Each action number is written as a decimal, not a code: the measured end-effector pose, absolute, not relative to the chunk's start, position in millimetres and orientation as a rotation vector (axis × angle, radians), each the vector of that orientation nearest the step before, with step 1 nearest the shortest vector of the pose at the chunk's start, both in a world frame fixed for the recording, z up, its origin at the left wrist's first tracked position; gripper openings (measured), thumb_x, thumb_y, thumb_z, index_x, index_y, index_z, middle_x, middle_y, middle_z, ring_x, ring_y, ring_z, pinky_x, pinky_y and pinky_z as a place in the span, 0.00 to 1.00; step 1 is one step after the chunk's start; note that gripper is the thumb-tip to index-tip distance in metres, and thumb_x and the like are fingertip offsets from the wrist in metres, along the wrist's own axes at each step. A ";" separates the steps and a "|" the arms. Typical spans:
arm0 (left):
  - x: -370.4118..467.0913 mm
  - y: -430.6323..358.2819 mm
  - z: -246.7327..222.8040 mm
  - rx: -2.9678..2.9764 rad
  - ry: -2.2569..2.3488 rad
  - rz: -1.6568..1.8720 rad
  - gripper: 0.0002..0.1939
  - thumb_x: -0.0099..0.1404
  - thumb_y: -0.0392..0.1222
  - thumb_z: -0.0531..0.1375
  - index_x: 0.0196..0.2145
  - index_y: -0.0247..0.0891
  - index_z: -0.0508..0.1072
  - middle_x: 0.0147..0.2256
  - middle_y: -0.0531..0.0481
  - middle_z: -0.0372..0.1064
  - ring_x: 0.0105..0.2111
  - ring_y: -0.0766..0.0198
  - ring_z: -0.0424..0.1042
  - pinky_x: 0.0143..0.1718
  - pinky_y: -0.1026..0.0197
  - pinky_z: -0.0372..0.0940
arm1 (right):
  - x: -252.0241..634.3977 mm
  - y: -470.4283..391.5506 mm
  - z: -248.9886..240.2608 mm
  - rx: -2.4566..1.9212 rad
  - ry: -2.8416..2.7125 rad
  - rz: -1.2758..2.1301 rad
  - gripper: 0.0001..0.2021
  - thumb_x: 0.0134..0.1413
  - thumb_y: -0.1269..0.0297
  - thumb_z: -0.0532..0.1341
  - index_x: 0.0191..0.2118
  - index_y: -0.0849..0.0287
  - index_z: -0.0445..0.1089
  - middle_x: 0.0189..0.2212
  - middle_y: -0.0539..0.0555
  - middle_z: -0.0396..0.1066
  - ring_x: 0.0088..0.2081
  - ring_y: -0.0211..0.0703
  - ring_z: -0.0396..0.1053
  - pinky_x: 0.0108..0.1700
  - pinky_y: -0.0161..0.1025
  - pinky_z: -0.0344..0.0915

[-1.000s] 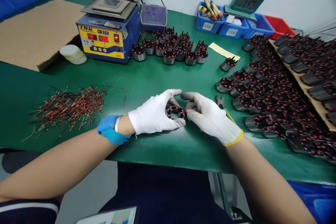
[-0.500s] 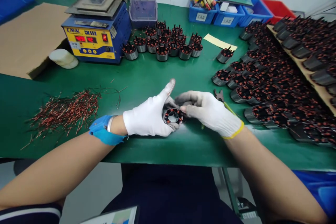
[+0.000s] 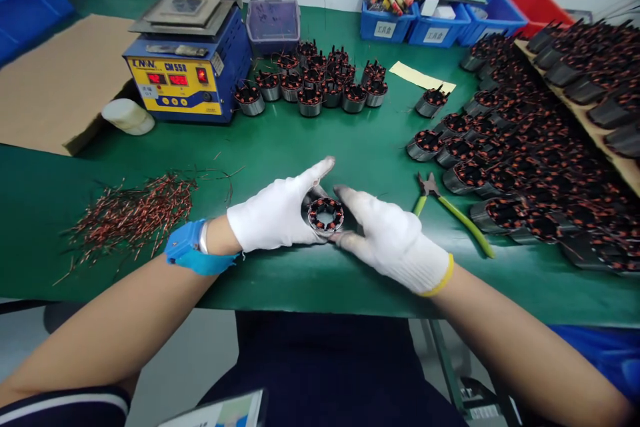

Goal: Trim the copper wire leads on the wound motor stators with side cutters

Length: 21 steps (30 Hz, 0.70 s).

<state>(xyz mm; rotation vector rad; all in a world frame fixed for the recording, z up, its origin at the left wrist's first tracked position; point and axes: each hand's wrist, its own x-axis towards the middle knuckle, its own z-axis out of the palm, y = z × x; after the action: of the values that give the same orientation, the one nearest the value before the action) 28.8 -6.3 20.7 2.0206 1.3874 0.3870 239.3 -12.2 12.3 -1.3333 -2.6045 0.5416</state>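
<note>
A round motor stator (image 3: 325, 215) with copper windings stands over the green table between my hands, its ring face turned up toward me. My left hand (image 3: 280, 212), in a white glove, is wrapped round its left side with the thumb raised. On the right side, my gloved right hand (image 3: 385, 230) has thumb and fingers apart, the tips at or close to the stator's edge; whether they press on it is hard to see. Green-handled cutters (image 3: 453, 210) lie on the table just right of my right hand.
Cut copper wire pieces (image 3: 137, 213) lie at the left. A blue and yellow device (image 3: 177, 83) stands behind them. Several stators (image 3: 310, 99) are grouped at the back, with many more (image 3: 505, 210) at the right. Blue bins (image 3: 387, 28) line the wall.
My right hand has opened and moved slightly down and right, uncovering the cutters. The stator's ring face shows more fully, a little higher and further left.
</note>
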 end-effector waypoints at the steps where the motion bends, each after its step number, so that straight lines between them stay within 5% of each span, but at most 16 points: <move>1: 28.3 -5.7 19.9 2.024 1.384 0.383 0.54 0.50 0.55 0.67 0.68 0.44 0.45 0.47 0.49 0.73 0.42 0.58 0.75 0.44 0.60 0.68 | 239.5 -9.7 10.4 -1.384 -2.618 0.568 0.24 0.58 0.52 0.56 0.59 0.53 0.64 0.47 0.57 0.74 0.40 0.54 0.73 0.33 0.43 0.64; 5: 29.3 -6.4 18.0 2.072 1.414 0.358 0.48 0.49 0.58 0.68 0.64 0.46 0.56 0.47 0.51 0.73 0.45 0.56 0.74 0.47 0.57 0.67 | 245.5 -1.6 13.2 -1.417 -2.685 0.629 0.14 0.62 0.57 0.51 0.44 0.51 0.72 0.36 0.51 0.76 0.36 0.47 0.73 0.29 0.38 0.55; 8: 34.3 -11.6 17.7 2.159 1.455 0.417 0.42 0.50 0.61 0.66 0.59 0.43 0.63 0.49 0.48 0.71 0.47 0.54 0.72 0.49 0.55 0.66 | 249.3 -0.3 17.8 -1.340 -2.664 0.704 0.14 0.62 0.56 0.52 0.43 0.51 0.73 0.37 0.49 0.77 0.37 0.44 0.72 0.29 0.36 0.54; 11: 40.1 -17.5 17.7 2.249 1.380 0.513 0.26 0.59 0.57 0.62 0.50 0.40 0.70 0.45 0.48 0.71 0.44 0.58 0.71 0.46 0.57 0.66 | 253.1 0.2 19.9 -1.294 -2.600 0.830 0.13 0.61 0.55 0.53 0.42 0.49 0.73 0.36 0.46 0.76 0.35 0.41 0.71 0.30 0.34 0.53; 17: 43.3 -21.9 19.1 2.340 1.291 0.485 0.16 0.64 0.47 0.59 0.48 0.37 0.68 0.42 0.48 0.69 0.41 0.60 0.68 0.45 0.56 0.65 | 261.3 1.7 28.4 -1.363 -2.639 0.832 0.12 0.61 0.59 0.52 0.33 0.53 0.72 0.29 0.47 0.73 0.28 0.37 0.66 0.27 0.35 0.47; 21: 46.1 -25.0 19.4 2.397 1.303 0.411 0.16 0.67 0.47 0.54 0.49 0.35 0.67 0.45 0.44 0.67 0.43 0.57 0.65 0.45 0.53 0.64 | 265.3 -4.6 39.9 -1.401 -2.749 0.429 0.14 0.62 0.58 0.51 0.30 0.54 0.69 0.26 0.49 0.72 0.27 0.40 0.65 0.27 0.38 0.44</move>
<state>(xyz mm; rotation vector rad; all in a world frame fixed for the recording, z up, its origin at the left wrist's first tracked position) 46.1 -25.0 19.4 2.3968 1.3034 0.4107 265.3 -4.6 39.9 -1.4010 -2.7487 0.4285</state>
